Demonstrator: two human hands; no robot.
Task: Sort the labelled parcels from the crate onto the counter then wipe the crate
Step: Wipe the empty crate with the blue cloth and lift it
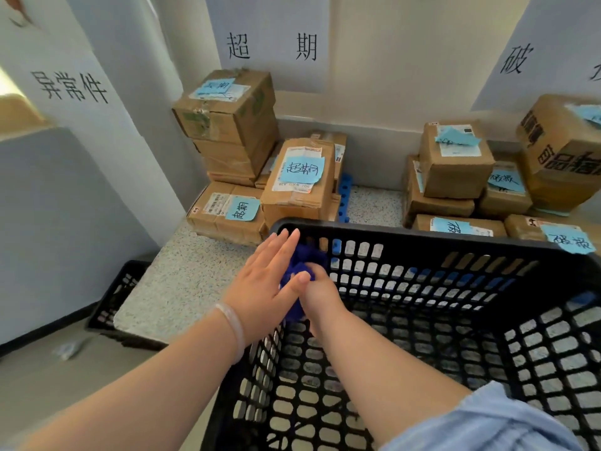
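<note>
Parcels sit sorted on the bench and the crate looks empty, so I judge only wiping is left. My right hand grips the blue cloth at the crate's far-left corner. My left hand, fingers straight, seems pressed against it.

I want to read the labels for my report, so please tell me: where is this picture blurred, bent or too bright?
Head view: the centre is sharp and the blue label on the middle parcel reads clearly; the box at the right edge is smeared; the crate rim bows and the walls lean from the wide lens; the far left edge is washed out.
</note>
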